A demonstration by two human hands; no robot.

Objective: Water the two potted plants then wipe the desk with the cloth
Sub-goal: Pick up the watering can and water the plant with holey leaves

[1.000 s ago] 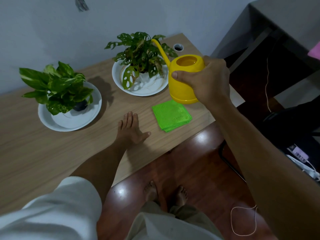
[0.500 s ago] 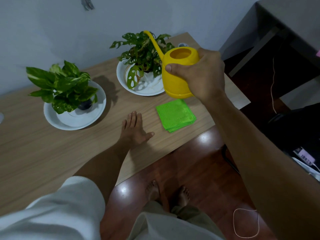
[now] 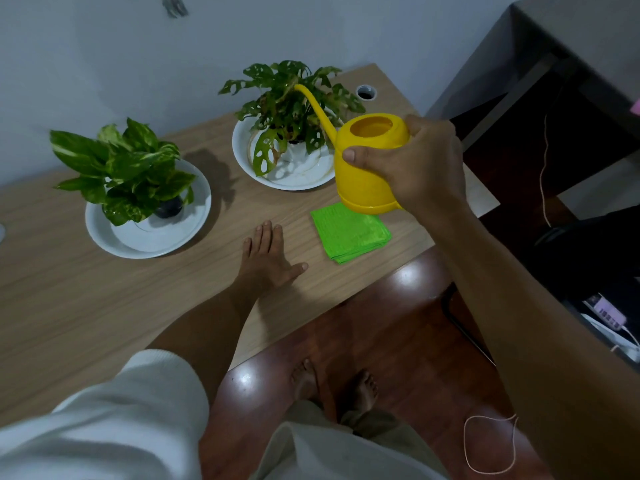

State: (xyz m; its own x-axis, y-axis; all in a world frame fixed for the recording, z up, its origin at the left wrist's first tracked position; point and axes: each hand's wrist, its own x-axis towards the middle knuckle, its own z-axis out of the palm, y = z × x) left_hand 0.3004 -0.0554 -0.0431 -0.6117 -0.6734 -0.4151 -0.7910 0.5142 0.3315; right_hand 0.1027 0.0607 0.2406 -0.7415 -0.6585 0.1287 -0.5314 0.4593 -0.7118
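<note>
Room: pale grey-blue wall behind, glossy reddish-brown floor [image 3: 398, 341] below, a dark desk unit to the far right.

Counter [image 3: 69, 306]: light wood-grain top set against the wall, with a round cable grommet [image 3: 366, 92] near its back right corner.

Item 1, pothos plant [image 3: 128, 168]: variegated green and cream leaves, small dark pot, standing in a white dish [image 3: 104, 233] on the left part of the counter.

Item 2, monstera plant [image 3: 291, 98]: perforated leaves, standing in a second white dish [image 3: 298, 178] toward the back right, well apart from the first.

Item 3, yellow watering can [image 3: 367, 168]: plastic, open round top, long thin spout rising leftward, its tip in front of the monstera foliage. Held off the counter, tilted slightly toward that plant. No stream of water can be made out.

Item 4, green cloth [image 3: 351, 233]: folded square, lying flat near the counter's front edge, just below the can in the view and beside the left hand.

Right hand [image 3: 415, 168]: clenched around the can's rear side, thumb pressed across the body; the handle is hidden by the hand.

Left hand [image 3: 266, 261]: released, flat on the counter, palm down, fingers together pointing toward the wall, thumb spread toward the cloth without touching it.

Person: white sleeve [image 3: 104, 427] at lower left, light trousers, bare feet [image 3: 332, 386] on the floor. A loop of thin pale cord [image 3: 465, 445] lies on the floor at lower right.
</note>
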